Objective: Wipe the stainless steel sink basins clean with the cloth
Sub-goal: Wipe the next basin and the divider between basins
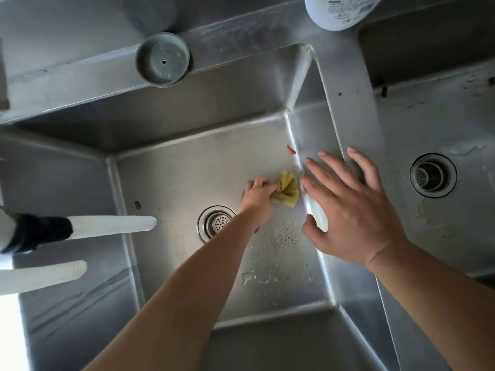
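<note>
I look straight down into a deep stainless steel basin (pixel 187 167). My left hand (pixel 257 195) reaches to its floor and grips a crumpled yellow cloth (pixel 288 190) near the right wall, just above the round drain (pixel 215 223). My right hand (pixel 351 207) is spread flat, fingers straight, over the divider (pixel 348 116) between this basin and a second basin (pixel 442 124) on the right. A red scrap (pixel 291 149) lies by the right wall. Water drops (pixel 267 277) and pale specks (pixel 285 235) sit on the floor below the cloth.
Two white hose spouts (pixel 112 226) (pixel 45 275) reach in from the left. A grey round cap (pixel 162 59) and a white bottle (pixel 340 10) stand on the back ledge. The right basin has its own drain (pixel 432 175), stains and red bits (pixel 384 91). A brown scrap (pixel 137 205) lies at left.
</note>
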Tool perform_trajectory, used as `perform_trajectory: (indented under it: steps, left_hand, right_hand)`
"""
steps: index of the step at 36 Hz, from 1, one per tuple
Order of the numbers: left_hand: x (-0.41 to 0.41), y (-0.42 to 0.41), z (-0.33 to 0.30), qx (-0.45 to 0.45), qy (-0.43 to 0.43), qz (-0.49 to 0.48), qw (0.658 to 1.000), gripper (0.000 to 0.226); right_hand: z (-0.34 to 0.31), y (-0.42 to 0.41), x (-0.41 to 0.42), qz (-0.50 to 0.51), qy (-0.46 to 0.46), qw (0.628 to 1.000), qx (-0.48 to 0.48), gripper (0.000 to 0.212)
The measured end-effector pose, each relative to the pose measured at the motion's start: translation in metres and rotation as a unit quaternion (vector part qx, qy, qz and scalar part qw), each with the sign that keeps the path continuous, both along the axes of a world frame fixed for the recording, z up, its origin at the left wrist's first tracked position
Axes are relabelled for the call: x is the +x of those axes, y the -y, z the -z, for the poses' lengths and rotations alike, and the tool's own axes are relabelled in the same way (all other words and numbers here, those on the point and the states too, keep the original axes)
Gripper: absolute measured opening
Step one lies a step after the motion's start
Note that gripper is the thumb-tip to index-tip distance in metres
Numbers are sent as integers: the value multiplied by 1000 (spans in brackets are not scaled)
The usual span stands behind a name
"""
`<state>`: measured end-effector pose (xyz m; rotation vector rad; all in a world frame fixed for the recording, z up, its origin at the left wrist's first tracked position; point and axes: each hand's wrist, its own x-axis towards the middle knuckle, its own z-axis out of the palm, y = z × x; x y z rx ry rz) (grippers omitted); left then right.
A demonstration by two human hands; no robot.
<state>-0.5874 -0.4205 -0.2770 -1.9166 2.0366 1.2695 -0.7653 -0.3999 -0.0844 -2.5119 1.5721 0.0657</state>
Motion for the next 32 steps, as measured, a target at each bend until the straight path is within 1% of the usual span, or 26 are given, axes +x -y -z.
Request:
perform_trajectory:
  steps: [5,7,9,11,13,15,17,18,20,23,25,27,30,32]
  left_hand:
    - [12,-32,-9,90,-15,42,995,44]
    - [15,-34,-14,110,-43,18,993,44]
    - [18,-31,-19,101,-81,-68,989,49]
    - [22,-21,-25,59,-112,-172,977,54]
    - [24,-5,-29,-4,-102,-265,959,53]
    - [22,16,-31,-54,-81,-349,932,52]
    - [18,38,-31,-86,-80,-388,914,51]
    - [15,48,-29,-101,-79,-381,916,51]
    - [7,67,-26,-134,-64,-317,937,51]
    - [-9,91,-18,-165,-24,-144,975,60]
    - [-19,104,-12,-152,35,-22,988,69]
    - [-25,114,-7,-134,95,41,985,68]
    - [-25,120,-3,-134,157,73,976,57]
    - [-21,121,-1,-152,191,97,965,57]
  right_hand:
    - [-1,0,1,1,-1,1000,-9,53]
    - [0,0,1,1,1,1000,-14,52]
    - [0,0,1,1,1,1000,-16,52]
    - [1,0,1,4,2,1000,-12,53]
    - [1,0,1,6,-1,1000,-7,54]
    - [1,0,1,8,1,1000,-4,54]
    - [0,1,1,10,5,1000,-2,54]
    - [0,1,1,11,6,1000,1,54]
    - [-1,0,1,12,9,1000,6,54]
    - [-1,1,1,12,6,1000,14,55]
    - [-1,1,0,11,3,1000,20,55]
    - [-1,1,0,11,-1,1000,26,55]
    - [-2,2,0,13,-2,999,33,55]
    - [-1,2,0,14,5,999,30,54]
